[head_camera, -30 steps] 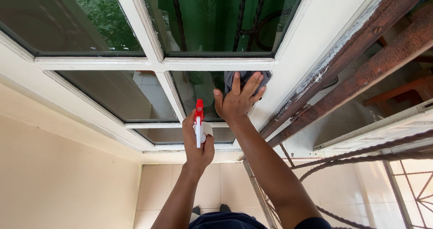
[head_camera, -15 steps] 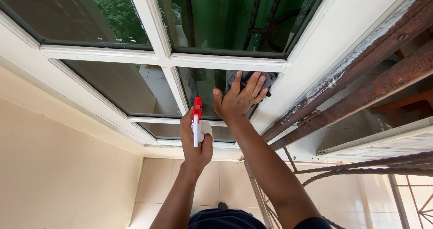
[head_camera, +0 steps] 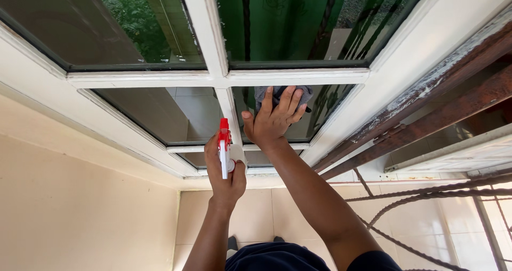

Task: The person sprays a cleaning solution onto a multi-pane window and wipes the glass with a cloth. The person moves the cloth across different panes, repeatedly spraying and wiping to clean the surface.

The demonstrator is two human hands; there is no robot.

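Grey cloth point(head_camera: 282, 94) under right hand point(head_camera: 272, 122), slid left along pane point(head_camera: 320, 111), fingers flat, pressing. Left hand point(head_camera: 224, 172) clenched round red-topped spray bottle point(head_camera: 224, 148), unchanged. Wiping goes on.

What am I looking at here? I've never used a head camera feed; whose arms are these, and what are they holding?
The view comes from a camera worn on a person's head, looking down along their own two bare arms, so the scene appears tilted. The right hand presses a grey cloth flat against a glass pane of a white-framed window. The left hand grips a spray bottle with a red and white trigger head, held beside the frame's upright bar. To the right are rusty brown metal bars. Below is a pale tiled floor and a cream wall.
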